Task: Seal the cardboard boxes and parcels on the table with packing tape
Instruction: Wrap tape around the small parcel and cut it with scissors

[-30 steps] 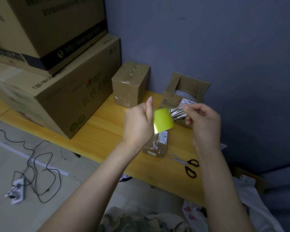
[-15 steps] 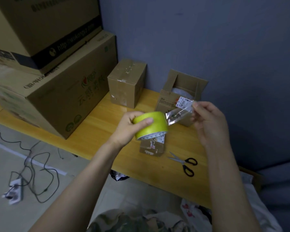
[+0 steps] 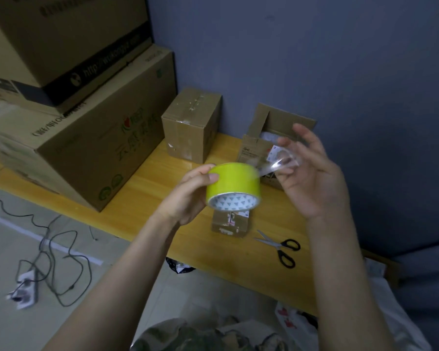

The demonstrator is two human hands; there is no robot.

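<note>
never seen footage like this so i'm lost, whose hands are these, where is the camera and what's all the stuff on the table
There is no machine here: a person works with bare hands, and one wide-angle camera worn on their head looks forward and down, so the arms come in from the bottom. The left hand grips a yellow-green tape roll. A clear strip pulled from it reaches the fingers of the right hand; blur hides whether they pinch it. On the wooden table lie a small parcel and black-handled scissors, with a taped box, an open box and big stacked cartons behind.
</note>
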